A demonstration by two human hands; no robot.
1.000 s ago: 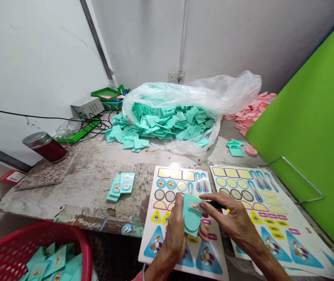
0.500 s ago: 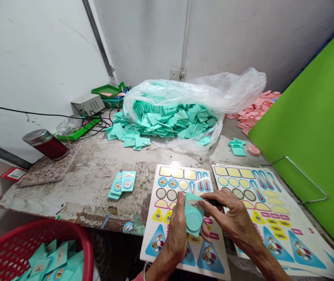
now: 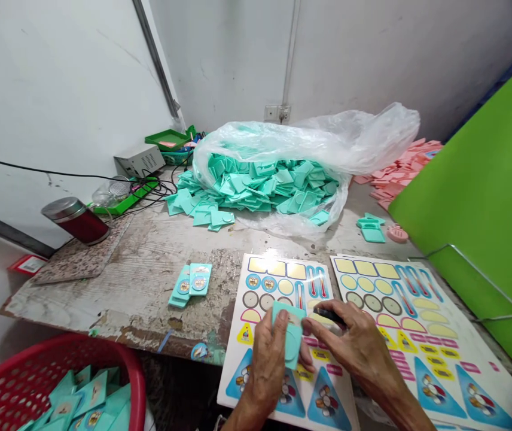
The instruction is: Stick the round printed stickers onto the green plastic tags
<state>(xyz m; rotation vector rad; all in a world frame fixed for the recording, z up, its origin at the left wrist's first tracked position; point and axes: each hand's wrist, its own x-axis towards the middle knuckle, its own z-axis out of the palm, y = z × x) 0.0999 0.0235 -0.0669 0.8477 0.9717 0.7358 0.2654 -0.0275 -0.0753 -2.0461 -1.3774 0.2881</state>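
The left hand (image 3: 267,365) closes around a flat teal plastic piece (image 3: 292,335), steadying it above a white printed sticker sheet (image 3: 267,281) so its face stays within reach. The right hand (image 3: 361,344), fingers curled, pinches a slim black tool (image 3: 328,315) just beside the piece's upper edge.

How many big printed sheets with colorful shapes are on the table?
2. One printed sheet lies under the person's left hand and right hand; the other printed sheet lies just to its right on the table. More could be hidden underneath.
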